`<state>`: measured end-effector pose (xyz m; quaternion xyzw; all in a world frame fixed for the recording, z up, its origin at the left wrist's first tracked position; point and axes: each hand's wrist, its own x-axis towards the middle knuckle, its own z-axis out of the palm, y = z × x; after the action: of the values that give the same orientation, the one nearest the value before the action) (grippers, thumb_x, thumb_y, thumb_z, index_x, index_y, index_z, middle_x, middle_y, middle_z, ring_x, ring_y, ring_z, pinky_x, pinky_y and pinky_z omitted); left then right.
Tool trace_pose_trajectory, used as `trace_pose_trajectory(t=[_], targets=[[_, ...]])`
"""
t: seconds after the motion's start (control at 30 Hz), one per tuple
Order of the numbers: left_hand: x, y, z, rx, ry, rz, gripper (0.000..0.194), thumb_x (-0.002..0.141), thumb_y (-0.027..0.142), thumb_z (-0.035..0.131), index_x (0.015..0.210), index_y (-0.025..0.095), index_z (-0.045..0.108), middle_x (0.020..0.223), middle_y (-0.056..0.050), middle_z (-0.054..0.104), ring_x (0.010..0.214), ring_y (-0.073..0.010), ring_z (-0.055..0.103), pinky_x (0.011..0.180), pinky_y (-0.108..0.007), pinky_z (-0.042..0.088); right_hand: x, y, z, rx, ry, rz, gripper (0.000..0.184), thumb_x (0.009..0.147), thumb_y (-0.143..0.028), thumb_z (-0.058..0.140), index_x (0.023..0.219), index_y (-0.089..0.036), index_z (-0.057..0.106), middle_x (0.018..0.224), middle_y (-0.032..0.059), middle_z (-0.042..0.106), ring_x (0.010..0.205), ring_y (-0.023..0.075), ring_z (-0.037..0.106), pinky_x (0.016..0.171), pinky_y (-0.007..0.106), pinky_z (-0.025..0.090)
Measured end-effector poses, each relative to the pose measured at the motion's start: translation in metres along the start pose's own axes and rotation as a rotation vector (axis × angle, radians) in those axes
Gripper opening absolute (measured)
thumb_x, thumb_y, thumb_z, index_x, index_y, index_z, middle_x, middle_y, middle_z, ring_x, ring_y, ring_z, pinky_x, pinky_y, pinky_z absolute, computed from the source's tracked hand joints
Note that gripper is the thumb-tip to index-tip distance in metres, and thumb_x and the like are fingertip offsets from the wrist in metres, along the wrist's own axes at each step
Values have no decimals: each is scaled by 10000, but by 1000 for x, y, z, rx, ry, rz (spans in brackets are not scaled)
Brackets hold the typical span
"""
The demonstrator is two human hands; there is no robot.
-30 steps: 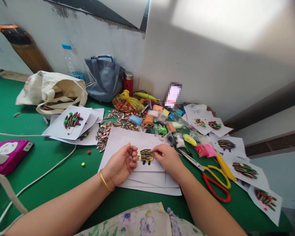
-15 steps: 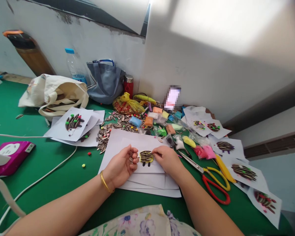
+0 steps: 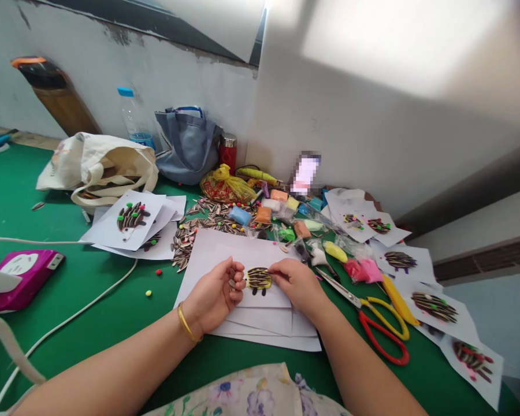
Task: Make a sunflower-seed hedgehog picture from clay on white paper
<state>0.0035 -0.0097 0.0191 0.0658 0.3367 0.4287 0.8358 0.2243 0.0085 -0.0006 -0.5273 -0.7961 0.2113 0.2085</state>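
A small animal figure of striped sunflower seeds set in yellow clay, with two dark feet, lies on a white sheet of paper. At its left, my left hand is turned palm up, its fingers curled around sunflower seeds that partly show. My right hand pinches at the figure's right edge, fingertips touching it; whatever is between them is hidden. More sheets lie under the top one. Beyond the paper spreads a pile of loose sunflower seeds.
Packets of coloured clay lie behind the paper. Scissors and a yellow cutter are at right, beside finished seed pictures. More pictures lie left, near a cloth bag, a white cable and a magenta box.
The whole view shifts slightly. Both hands keep nearly the same place and grip beside the seed figure; nothing else has visibly moved.
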Motion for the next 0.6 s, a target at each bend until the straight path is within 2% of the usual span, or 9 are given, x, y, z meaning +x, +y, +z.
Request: trace_pose_trajectory(t=[0.6], targets=[[-1, 0, 2, 9, 17, 1, 221, 940, 300, 485, 824, 131, 567, 701, 11, 431, 544, -66, 447, 411, -149, 326, 2, 0, 5, 3, 33, -45, 139, 854, -136, 611, 876, -229, 712, 856, 19, 687, 848, 173, 600, 791, 291, 436]])
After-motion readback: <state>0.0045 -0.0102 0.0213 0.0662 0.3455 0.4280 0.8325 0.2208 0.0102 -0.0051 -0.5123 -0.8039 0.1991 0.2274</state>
